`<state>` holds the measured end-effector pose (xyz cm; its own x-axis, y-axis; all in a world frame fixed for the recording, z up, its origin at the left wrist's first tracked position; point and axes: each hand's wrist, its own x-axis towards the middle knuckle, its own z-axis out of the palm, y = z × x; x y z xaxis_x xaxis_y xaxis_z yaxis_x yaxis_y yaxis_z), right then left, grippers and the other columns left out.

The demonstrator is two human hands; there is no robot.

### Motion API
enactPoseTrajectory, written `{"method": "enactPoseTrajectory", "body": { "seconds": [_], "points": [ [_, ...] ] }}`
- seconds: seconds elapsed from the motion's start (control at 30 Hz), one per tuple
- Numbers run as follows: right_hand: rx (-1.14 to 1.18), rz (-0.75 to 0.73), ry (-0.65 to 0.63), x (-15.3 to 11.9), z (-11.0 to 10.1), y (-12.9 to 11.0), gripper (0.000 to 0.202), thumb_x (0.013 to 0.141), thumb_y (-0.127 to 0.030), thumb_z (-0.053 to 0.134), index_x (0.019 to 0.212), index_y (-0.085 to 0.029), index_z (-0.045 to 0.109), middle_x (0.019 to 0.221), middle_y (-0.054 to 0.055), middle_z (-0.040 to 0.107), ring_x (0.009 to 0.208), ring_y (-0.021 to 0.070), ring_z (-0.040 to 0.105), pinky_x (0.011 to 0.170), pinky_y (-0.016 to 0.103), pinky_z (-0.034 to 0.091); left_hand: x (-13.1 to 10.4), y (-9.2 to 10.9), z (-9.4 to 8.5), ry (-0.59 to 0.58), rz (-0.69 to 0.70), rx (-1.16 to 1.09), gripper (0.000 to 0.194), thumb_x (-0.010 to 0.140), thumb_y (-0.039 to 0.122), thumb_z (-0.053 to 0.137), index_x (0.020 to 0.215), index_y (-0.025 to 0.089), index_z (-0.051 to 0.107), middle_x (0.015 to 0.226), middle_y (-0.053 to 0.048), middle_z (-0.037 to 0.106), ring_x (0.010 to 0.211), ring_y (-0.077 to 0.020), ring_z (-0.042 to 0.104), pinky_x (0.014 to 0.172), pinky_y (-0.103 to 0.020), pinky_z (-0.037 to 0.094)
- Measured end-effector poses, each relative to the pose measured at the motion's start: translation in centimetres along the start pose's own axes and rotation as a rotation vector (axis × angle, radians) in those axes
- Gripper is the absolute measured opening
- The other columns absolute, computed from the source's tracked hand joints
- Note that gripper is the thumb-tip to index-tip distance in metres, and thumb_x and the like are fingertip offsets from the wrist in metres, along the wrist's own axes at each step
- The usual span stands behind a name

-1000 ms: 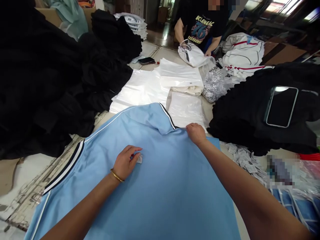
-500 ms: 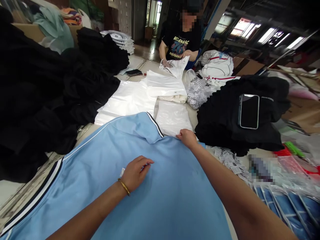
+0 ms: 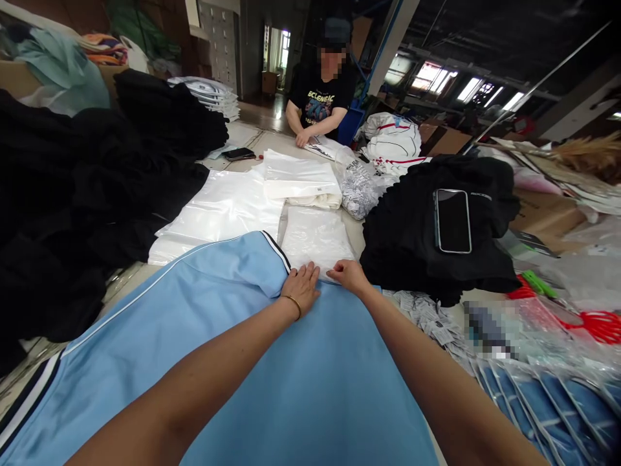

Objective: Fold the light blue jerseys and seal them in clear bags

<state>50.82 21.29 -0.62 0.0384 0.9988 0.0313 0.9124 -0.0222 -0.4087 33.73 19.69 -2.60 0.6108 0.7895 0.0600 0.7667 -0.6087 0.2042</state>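
Light-blue smooth-fabric garment (image 3: 301, 375) with black-and-white striped trim (image 3: 276, 248): spread on the cream table (image 3: 276, 140), centre down to 6 and 8 o'clock. Left hand (image 3: 303, 290) flat on its top edge beside the trim, fingers slightly spread, gripping nothing. Right hand (image 3: 352, 276) at 3 o'clock from it, fingers curled toward thumb; can't tell if cloth's caught. Probably light, limp, slightly slick, not fragile. Best hold: pinch top edge, two points.

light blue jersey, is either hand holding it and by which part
The right hand appears to pinch the light blue jersey by its far edge; the left hand lies flat on it beside the striped trim, not visibly gripping.
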Motion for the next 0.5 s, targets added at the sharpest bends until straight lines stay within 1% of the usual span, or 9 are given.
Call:
{"method": "enactPoseTrajectory", "body": {
  "seconds": [0.1, 0.13, 0.2, 0.27, 0.33, 0.37, 0.4, 0.43, 0.5],
  "points": [
    [0.1, 0.042, 0.125, -0.2, -0.6, 0.6, 0.028, 0.073, -0.041, 0.054, 0.057, -0.018, 0.056, 0.051, -0.003, 0.052, 0.052, 0.0106, 0.047, 0.05, 0.021, 0.036, 0.3, -0.2, 0.7, 0.0, -0.003, 0.008, 0.058, 0.089, 0.042, 0.034, 0.139, 0.013, 0.03, 0.146, -0.013, 0.027, 0.13, -0.0282, 0.028, 0.104, -0.046, 0.023],
    [0.119, 0.059, 0.189, -0.3, -1.3, 0.7, 0.03, 0.075, -0.042, 0.05, 0.059, -0.018, 0.056, 0.053, -0.002, 0.053, 0.054, 0.0111, 0.048, 0.052, 0.021, 0.037, 0.4, -0.2, 0.9, -0.001, -0.008, 0.003, 0.059, 0.089, 0.043, 0.033, 0.139, 0.012, 0.03, 0.146, -0.014, 0.027, 0.131, -0.0285, 0.027, 0.104, -0.046, 0.022],
    [0.134, 0.112, 0.349, -1.1, -3.2, 0.7, 0.032, 0.081, -0.04, 0.04, 0.065, -0.017, 0.056, 0.06, 0.001, 0.056, 0.059, 0.0128, 0.05, 0.057, 0.023, 0.04, 0.6, -0.1, 1.1, 0.003, -0.028, -0.051, 0.059, 0.089, 0.043, 0.034, 0.138, 0.01, 0.031, 0.145, -0.015, 0.027, 0.132, -0.0293, 0.025, 0.105, -0.048, 0.02],
    [0.141, 0.153, 0.54, -2.9, -5.6, 0.0, 0.031, 0.083, -0.038, 0.036, 0.071, -0.017, 0.057, 0.065, 0.003, 0.058, 0.063, 0.0143, 0.051, 0.06, 0.025, 0.041, 1.2, 0.0, 1.1, 0.03, -0.057, -0.179, 0.056, 0.088, 0.04, 0.037, 0.136, 0.01, 0.035, 0.144, -0.015, 0.03, 0.131, -0.0301, 0.024, 0.106, -0.05, 0.017],
    [0.12, 0.131, 0.692, -6.2, -7.8, -1.5, 0.026, 0.082, -0.037, 0.041, 0.076, -0.019, 0.058, 0.069, 0.003, 0.06, 0.064, 0.0154, 0.054, 0.062, 0.027, 0.042, 2.2, -0.2, 0.7, 0.057, -0.088, -0.312, 0.051, 0.087, 0.035, 0.042, 0.13, 0.01, 0.042, 0.139, -0.016, 0.038, 0.13, -0.0314, 0.027, 0.106, -0.053, 0.015],
    [0.095, 0.088, 0.72, -8.4, -8.5, -2.6, 0.022, 0.082, -0.037, 0.045, 0.078, -0.02, 0.059, 0.071, 0.003, 0.061, 0.064, 0.0159, 0.055, 0.062, 0.027, 0.043, 2.8, -0.3, 0.4, 0.067, -0.098, -0.365, 0.047, 0.086, 0.033, 0.045, 0.126, 0.009, 0.047, 0.135, -0.017, 0.043, 0.128, -0.0321, 0.029, 0.105, -0.054, 0.015],
    [0.06, 0.036, 0.709, -10.9, -8.8, -3.8, 0.017, 0.081, -0.036, 0.048, 0.08, -0.022, 0.059, 0.073, 0.003, 0.062, 0.063, 0.0161, 0.055, 0.063, 0.028, 0.044, 3.3, -0.4, 0.0, 0.074, -0.103, -0.41, 0.042, 0.085, 0.031, 0.047, 0.121, 0.01, 0.052, 0.13, -0.017, 0.048, 0.126, -0.0324, 0.032, 0.105, -0.054, 0.016],
    [0.037, -0.023, 0.646, -13.5, -8.7, -5.0, 0.013, 0.081, -0.034, 0.049, 0.081, -0.024, 0.058, 0.074, 0.003, 0.062, 0.06, 0.0158, 0.055, 0.06, 0.028, 0.044, 3.7, -0.6, -0.4, 0.077, -0.103, -0.455, 0.038, 0.084, 0.03, 0.05, 0.116, 0.01, 0.056, 0.126, -0.016, 0.052, 0.123, -0.0318, 0.036, 0.105, -0.053, 0.019],
    [0.074, -0.147, 0.441, -18.6, -7.2, -7.4, 0.007, 0.081, -0.029, 0.05, 0.086, -0.027, 0.056, 0.074, 0.002, 0.062, 0.054, 0.0145, 0.054, 0.054, 0.027, 0.044, 3.6, -1.0, -1.2, 0.086, -0.109, -0.586, 0.03, 0.086, 0.03, 0.051, 0.107, 0.011, 0.06, 0.117, -0.013, 0.058, 0.116, -0.028, 0.046, 0.101, -0.049, 0.03]
  ]
}}
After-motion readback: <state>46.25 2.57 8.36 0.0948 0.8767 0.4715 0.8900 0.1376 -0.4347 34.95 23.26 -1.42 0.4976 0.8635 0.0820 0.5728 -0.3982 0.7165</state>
